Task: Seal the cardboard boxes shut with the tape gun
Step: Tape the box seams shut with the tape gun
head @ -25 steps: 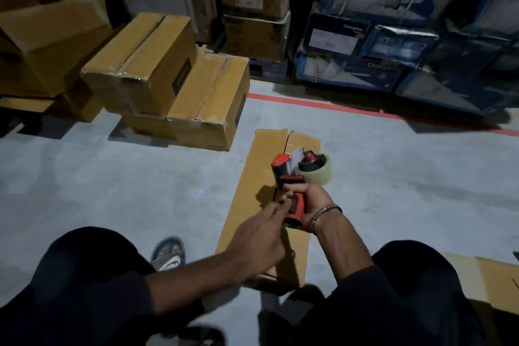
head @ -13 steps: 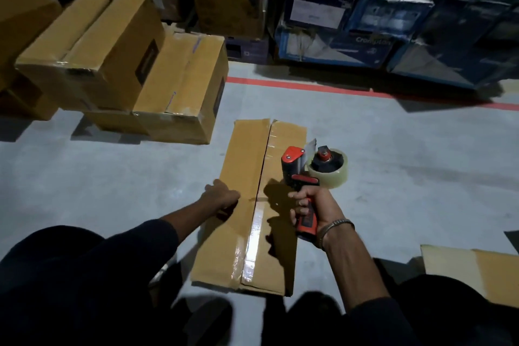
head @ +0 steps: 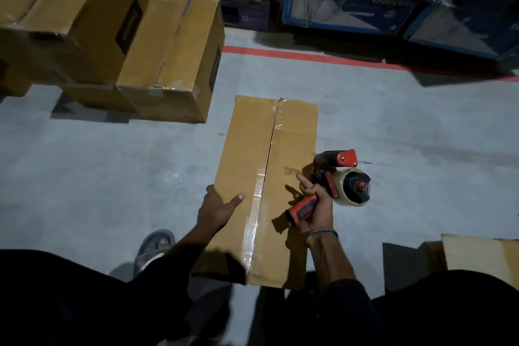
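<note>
Cardboard box [head: 292,149] lies flat on the grey floor [head: 112,171] in front of me, tape partway along its centre seam. My left hand [head: 216,209] presses flat on its left edge, fingers straight. My right hand [head: 317,205] grips the red tape gun [head: 337,180] over the box's right edge. Far right, blue cartons [head: 365,0] read "Crompton".

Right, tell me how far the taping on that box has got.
Done: tape covers the near part of the seam on the box. In hand: the right hand grips the tape gun off to the side; the left hand rests on the box. Left: the middle seam still gapes untaped.
</note>
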The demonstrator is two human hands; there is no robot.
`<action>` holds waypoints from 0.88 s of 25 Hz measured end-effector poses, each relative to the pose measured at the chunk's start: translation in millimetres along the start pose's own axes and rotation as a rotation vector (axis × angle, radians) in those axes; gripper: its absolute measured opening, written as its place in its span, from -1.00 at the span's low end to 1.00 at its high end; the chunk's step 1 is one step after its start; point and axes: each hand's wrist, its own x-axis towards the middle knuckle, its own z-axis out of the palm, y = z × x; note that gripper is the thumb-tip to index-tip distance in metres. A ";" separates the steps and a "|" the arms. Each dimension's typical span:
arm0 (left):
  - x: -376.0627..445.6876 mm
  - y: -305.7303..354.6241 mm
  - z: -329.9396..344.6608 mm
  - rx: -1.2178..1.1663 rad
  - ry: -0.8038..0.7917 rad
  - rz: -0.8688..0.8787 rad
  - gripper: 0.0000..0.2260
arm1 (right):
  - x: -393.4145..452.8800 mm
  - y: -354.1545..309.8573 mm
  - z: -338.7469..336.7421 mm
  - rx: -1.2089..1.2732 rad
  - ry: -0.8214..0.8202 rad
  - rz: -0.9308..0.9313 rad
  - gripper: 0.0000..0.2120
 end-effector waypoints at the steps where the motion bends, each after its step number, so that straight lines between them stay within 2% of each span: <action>1: -1.2 -0.7 2.0 0.025 0.007 0.015 -0.27 | 1.0 0.2 2.1 -0.013 0.004 -0.030 -0.42; 6: -28.6 -20.5 8.4 0.068 0.023 -0.001 -0.34 | -26.8 7.3 -0.3 -0.138 -0.055 -0.063 -0.29; 10: -61.8 -51.0 18.9 0.040 0.011 -0.066 -0.35 | -53.3 19.1 -19.0 -0.135 -0.025 0.006 -0.35; 12: -76.5 -58.9 19.8 0.072 -0.001 -0.108 -0.28 | -66.5 17.2 -23.3 -0.128 -0.018 0.051 -0.36; 15: -92.9 -31.2 6.3 0.218 0.061 -0.072 -0.21 | -86.8 2.9 -15.5 -0.161 -0.032 0.105 -0.51; 17: -99.4 10.4 -10.2 0.234 0.101 0.090 -0.41 | -98.9 -5.8 1.6 -0.171 -0.061 0.151 -0.68; 18: -103.7 35.9 -21.5 0.176 0.066 0.136 -0.53 | -104.2 -9.6 13.4 -0.192 -0.078 0.159 -0.74; 19: -106.4 60.2 -32.0 0.070 -0.021 0.135 -0.56 | -110.9 -14.3 27.2 -0.231 -0.102 0.150 -0.77; 22: -122.2 125.5 -68.7 -0.338 -0.379 -0.039 -0.34 | -128.9 -31.0 70.7 -0.411 -0.173 0.023 -0.87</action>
